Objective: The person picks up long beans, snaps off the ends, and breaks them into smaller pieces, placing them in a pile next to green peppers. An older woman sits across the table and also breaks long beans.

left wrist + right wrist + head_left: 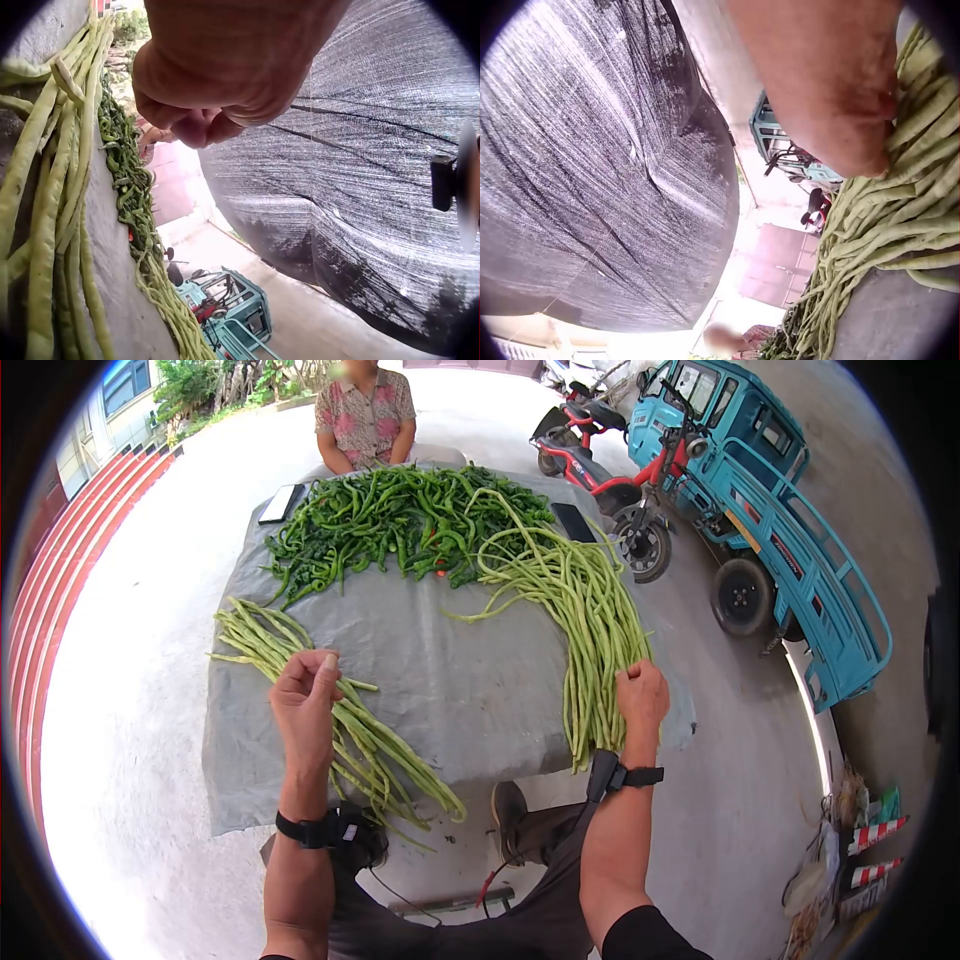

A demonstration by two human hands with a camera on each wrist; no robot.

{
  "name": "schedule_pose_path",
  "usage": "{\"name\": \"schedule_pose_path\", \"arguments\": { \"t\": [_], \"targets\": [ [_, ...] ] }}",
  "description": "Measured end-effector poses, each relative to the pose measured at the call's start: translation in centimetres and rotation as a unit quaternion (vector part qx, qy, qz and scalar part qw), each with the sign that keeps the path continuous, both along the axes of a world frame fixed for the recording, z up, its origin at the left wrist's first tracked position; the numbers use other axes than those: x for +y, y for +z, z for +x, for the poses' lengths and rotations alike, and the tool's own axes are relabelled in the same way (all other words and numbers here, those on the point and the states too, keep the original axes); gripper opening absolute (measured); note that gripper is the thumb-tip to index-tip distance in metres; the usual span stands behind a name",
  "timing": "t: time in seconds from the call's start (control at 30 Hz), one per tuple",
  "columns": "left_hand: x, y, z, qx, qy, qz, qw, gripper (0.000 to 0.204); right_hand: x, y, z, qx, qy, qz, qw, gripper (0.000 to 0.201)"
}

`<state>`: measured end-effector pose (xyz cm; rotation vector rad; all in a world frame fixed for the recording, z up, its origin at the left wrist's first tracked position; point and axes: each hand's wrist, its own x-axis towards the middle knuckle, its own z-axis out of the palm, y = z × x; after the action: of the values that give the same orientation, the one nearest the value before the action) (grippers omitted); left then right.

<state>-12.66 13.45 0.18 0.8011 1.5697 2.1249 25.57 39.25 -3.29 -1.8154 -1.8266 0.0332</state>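
The left hand (305,705), left of the middle in the head view, has its fingers curled in and the thumb against the index finger, clenched with nothing visible in it. It is raised over the smaller bunch of yardlong beans (385,745), which runs from the left of the gray sheet (450,680) down to its near edge.

The right hand (645,700), right of the middle, is curled at the near right part of the larger pile of yardlong beans (590,610). In the right wrist view its fingertips are at the beans; whether they grasp one, I cannot tell.

Green chili peppers (400,520) spread over the far part of the sheet, with a white-screened phone (281,504) to their left and a dark phone (573,523) to their right. A person in a patterned shirt (367,420) is at the top of the frame; a blue cargo tricycle (760,510) fills the upper right.
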Motion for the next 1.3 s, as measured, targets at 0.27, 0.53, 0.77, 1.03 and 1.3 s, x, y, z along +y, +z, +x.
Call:
{"name": "schedule_pose_path", "arguments": {
  "t": [0.27,0.53,0.77,1.03,1.3],
  "targets": [
    [0.1,-0.2,0.2,0.011,-0.006,-0.004,1.0,0.012,-0.7,2.5,-1.5,0.172,0.027,0.09,0.981,0.017],
    [0.5,0.0,1.3,0.014,-0.019,-0.019,1.0,0.013,0.4,3.3,-1.6,0.495,0.137,0.061,0.856,0.018],
    [1.1,0.2,3.7,0.037,-0.124,-0.046,0.99,0.01,-3.3,3.5,-5.8,0.773,0.26,-0.295,0.498,0.015],
    [1.7,1.2,7.5,0.161,-0.269,-0.154,0.937,0.03,-9.8,3.3,-12.7,0.7,0.382,-0.477,0.37,0.012],
    [1.7,1.8,9.7,0.028,-0.318,0.034,0.947,0.035,-10.9,2.4,-13.8,0.714,0.413,-0.451,0.341,0.01]
  ]
}}
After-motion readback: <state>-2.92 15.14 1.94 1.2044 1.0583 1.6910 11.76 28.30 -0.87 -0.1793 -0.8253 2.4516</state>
